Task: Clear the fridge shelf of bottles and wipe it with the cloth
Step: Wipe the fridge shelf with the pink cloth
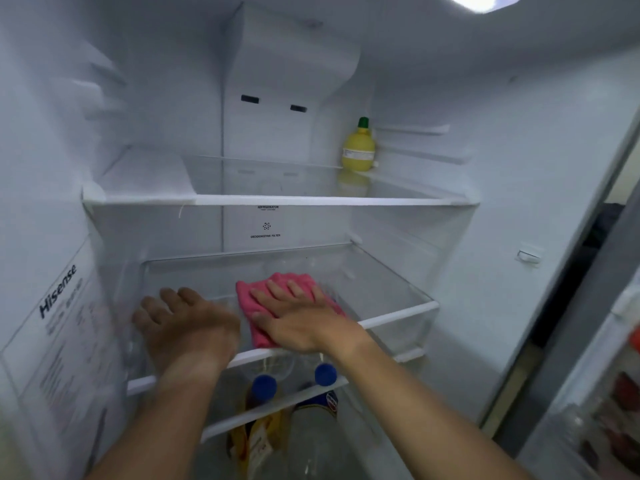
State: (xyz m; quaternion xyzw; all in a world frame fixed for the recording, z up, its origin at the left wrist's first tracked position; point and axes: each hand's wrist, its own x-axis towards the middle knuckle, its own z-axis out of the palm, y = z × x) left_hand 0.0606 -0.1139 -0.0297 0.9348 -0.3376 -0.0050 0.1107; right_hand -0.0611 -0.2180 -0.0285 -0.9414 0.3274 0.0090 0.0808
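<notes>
A pink cloth [292, 282] lies on the middle glass shelf [391, 292] of the open fridge. My right hand [301, 317] presses flat on the cloth, fingers spread. Palm down and empty, my left hand [183, 320] rests on the same shelf to the left of the cloth. This shelf carries no bottles. Below it, two bottles with blue caps [265, 386] [325, 374] stand on a lower level, seen through the glass.
A yellow lemon-shaped bottle with a green cap [358, 147] stands at the back right of the upper shelf [277, 200]. The fridge door [595, 393] with stored items is at the right. A labelled side wall [59, 306] is at the left.
</notes>
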